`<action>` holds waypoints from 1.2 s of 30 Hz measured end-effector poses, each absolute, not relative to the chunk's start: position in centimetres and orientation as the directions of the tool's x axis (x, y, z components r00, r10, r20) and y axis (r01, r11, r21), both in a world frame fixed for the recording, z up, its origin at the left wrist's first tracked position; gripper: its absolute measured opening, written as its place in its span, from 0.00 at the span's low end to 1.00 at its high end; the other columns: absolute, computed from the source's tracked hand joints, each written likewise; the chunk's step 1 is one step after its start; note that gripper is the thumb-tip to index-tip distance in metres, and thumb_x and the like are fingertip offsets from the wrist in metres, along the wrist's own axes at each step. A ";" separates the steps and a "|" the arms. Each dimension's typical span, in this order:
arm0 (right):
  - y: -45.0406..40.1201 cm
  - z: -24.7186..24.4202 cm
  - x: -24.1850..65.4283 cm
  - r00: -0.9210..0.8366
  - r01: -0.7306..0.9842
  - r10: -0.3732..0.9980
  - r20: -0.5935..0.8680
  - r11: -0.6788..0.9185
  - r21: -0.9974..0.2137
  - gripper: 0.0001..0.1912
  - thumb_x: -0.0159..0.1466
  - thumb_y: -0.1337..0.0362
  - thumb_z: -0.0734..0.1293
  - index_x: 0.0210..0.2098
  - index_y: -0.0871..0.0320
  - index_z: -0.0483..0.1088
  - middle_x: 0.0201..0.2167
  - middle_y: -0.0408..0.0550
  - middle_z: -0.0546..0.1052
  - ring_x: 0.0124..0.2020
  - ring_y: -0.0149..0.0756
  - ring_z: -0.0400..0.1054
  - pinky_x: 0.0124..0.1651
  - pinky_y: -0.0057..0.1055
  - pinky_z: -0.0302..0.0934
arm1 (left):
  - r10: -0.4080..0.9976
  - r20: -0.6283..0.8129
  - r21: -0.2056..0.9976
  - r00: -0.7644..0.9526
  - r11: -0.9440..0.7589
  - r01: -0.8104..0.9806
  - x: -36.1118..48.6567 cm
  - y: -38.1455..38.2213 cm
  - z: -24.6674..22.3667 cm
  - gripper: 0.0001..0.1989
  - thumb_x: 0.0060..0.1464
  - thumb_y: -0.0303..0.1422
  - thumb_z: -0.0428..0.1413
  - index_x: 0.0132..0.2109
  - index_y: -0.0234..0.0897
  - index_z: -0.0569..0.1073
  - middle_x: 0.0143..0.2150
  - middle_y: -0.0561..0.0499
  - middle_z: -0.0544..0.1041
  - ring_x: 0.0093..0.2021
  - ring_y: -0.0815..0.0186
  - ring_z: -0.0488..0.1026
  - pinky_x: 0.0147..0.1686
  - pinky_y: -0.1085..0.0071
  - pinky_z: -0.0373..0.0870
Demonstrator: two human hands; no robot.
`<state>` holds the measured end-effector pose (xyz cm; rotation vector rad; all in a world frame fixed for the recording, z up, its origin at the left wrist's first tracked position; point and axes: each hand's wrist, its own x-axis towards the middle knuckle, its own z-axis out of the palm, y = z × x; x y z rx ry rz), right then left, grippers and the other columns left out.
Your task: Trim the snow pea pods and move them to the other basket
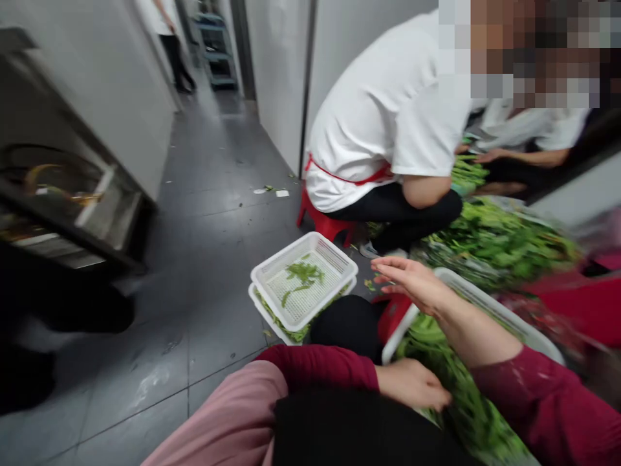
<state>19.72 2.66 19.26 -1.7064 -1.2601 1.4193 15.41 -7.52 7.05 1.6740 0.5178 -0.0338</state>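
My right hand (412,281) is raised over the far left edge of a white tub (495,304), fingers stretched out and nothing in them. Below it my left hand (414,383) hangs low over the leafy greens (456,375) in that tub. Its fingers are curled, and whatever they may hold is hidden. Left of my knee, a white mesh basket (264,275) contains a small bunch of green leaves and pods (305,273). It rests on another white basket (252,294), whose greens show around the rim.
A person (378,123) in a white shirt sits on a red stool (325,223) ahead, by a large heap of greens (514,236). Another person's hand (490,155) is behind it. Metal shelving (111,200) stands left; scraps (272,190) litter the tiled floor (194,259).
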 end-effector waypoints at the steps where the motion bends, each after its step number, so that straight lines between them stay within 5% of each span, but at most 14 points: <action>1: 1.0 19.2 21.6 -0.044 0.326 0.932 -0.361 -0.328 -0.887 0.19 0.50 0.55 0.67 0.39 0.58 0.67 0.40 0.51 0.72 0.31 0.34 0.67 0.29 0.27 0.61 | 0.365 -0.307 0.943 0.879 -0.008 0.332 14.9 -7.6 7.5 0.17 0.48 0.42 0.45 0.26 0.34 0.69 0.19 0.56 0.65 0.19 0.75 0.59 0.20 0.78 0.56; 4: -5.3 17.7 28.2 0.054 0.595 0.975 -0.217 -0.206 -0.777 0.12 0.54 0.58 0.63 0.35 0.57 0.69 0.29 0.46 0.74 0.26 0.31 0.65 0.28 0.27 0.59 | 0.509 -0.246 0.968 0.825 0.092 0.231 14.1 -7.3 8.4 0.23 0.49 0.48 0.42 0.21 0.32 0.64 0.17 0.56 0.59 0.18 0.77 0.54 0.18 0.78 0.51; 7: -12.5 14.3 34.0 0.194 0.856 0.944 -0.268 -0.296 -0.424 0.06 0.53 0.66 0.63 0.28 0.56 0.72 0.27 0.44 0.75 0.30 0.34 0.67 0.34 0.28 0.58 | 0.611 -0.243 0.968 0.753 0.101 0.230 14.7 -6.1 8.8 0.21 0.48 0.46 0.44 0.19 0.33 0.60 0.15 0.58 0.54 0.17 0.77 0.49 0.17 0.78 0.47; 9: -16.5 11.6 35.7 0.250 0.900 0.881 -0.402 -0.365 -0.240 0.07 0.52 0.68 0.63 0.28 0.55 0.73 0.28 0.45 0.75 0.32 0.36 0.67 0.35 0.29 0.57 | 0.654 -0.263 0.958 0.710 0.091 0.271 15.5 -5.6 9.1 0.18 0.47 0.42 0.47 0.19 0.33 0.60 0.14 0.59 0.52 0.17 0.77 0.49 0.17 0.78 0.46; 12: -19.5 8.2 35.3 0.336 0.881 0.831 -0.443 -0.444 -0.165 0.08 0.52 0.63 0.64 0.31 0.55 0.72 0.32 0.49 0.74 0.35 0.39 0.67 0.36 0.31 0.57 | 0.677 -0.290 0.941 0.677 0.073 0.331 16.5 -5.9 9.9 0.13 0.46 0.37 0.48 0.21 0.33 0.62 0.13 0.60 0.52 0.16 0.77 0.49 0.17 0.79 0.47; 19: -18.7 6.8 34.2 0.377 0.796 0.860 -0.344 -0.491 -0.355 0.01 0.50 0.68 0.64 0.24 0.58 0.68 0.28 0.48 0.72 0.31 0.35 0.65 0.32 0.28 0.55 | 0.599 -0.362 0.892 0.715 0.001 0.451 17.7 -7.8 10.8 0.08 0.43 0.30 0.47 0.28 0.32 0.69 0.13 0.59 0.58 0.12 0.77 0.52 0.14 0.79 0.47; 21: -19.2 7.7 35.1 0.364 0.707 0.866 -0.343 -0.497 -0.504 0.03 0.53 0.65 0.61 0.27 0.59 0.66 0.23 0.44 0.71 0.25 0.30 0.63 0.28 0.26 0.55 | 0.577 -0.400 0.873 0.712 0.001 0.489 18.0 -7.9 10.9 0.09 0.44 0.30 0.46 0.29 0.32 0.69 0.12 0.59 0.57 0.11 0.77 0.52 0.12 0.79 0.47; 23: -19.9 8.7 35.8 0.306 0.408 0.879 -0.365 -0.468 -0.784 0.08 0.56 0.62 0.58 0.29 0.60 0.65 0.18 0.41 0.68 0.18 0.27 0.59 0.22 0.24 0.53 | 0.553 -0.426 0.865 0.716 0.016 0.502 18.4 -8.0 11.1 0.09 0.44 0.30 0.45 0.30 0.33 0.69 0.15 0.58 0.61 0.10 0.77 0.52 0.11 0.79 0.47; 25: -20.3 9.5 36.0 0.227 -0.063 0.908 -0.352 -0.347 -0.936 0.10 0.56 0.60 0.59 0.28 0.61 0.64 0.15 0.40 0.65 0.15 0.25 0.56 0.19 0.23 0.50 | 0.517 -0.433 0.869 0.738 0.023 0.494 19.0 -8.2 11.5 0.10 0.44 0.29 0.45 0.31 0.33 0.69 0.20 0.56 0.67 0.11 0.78 0.52 0.11 0.78 0.47; 27: -20.3 10.1 35.6 0.232 -0.387 0.923 -0.307 -0.202 -0.900 0.09 0.52 0.61 0.63 0.26 0.61 0.64 0.15 0.40 0.66 0.15 0.24 0.55 0.18 0.22 0.49 | 0.467 -0.418 0.879 0.779 -0.008 0.476 19.6 -8.6 12.0 0.11 0.44 0.29 0.45 0.34 0.33 0.69 0.24 0.54 0.70 0.11 0.79 0.51 0.12 0.79 0.48; 29: -19.8 10.5 34.9 0.319 -0.509 0.900 -0.296 -0.101 -0.855 0.09 0.50 0.63 0.66 0.24 0.60 0.62 0.17 0.40 0.67 0.15 0.23 0.55 0.17 0.22 0.48 | 0.430 -0.352 0.894 0.831 -0.110 0.435 20.2 -9.0 12.5 0.12 0.44 0.28 0.45 0.35 0.32 0.70 0.25 0.54 0.70 0.13 0.79 0.52 0.14 0.79 0.50; 36: -18.9 11.5 33.1 0.510 -0.463 0.820 -0.262 0.005 -0.886 0.18 0.47 0.61 0.70 0.35 0.56 0.62 0.15 0.33 0.64 0.15 0.23 0.57 0.17 0.20 0.49 | 0.373 -0.050 0.778 0.927 -0.567 0.270 20.7 -9.9 13.4 0.13 0.51 0.37 0.45 0.31 0.33 0.71 0.21 0.55 0.66 0.21 0.74 0.57 0.23 0.77 0.55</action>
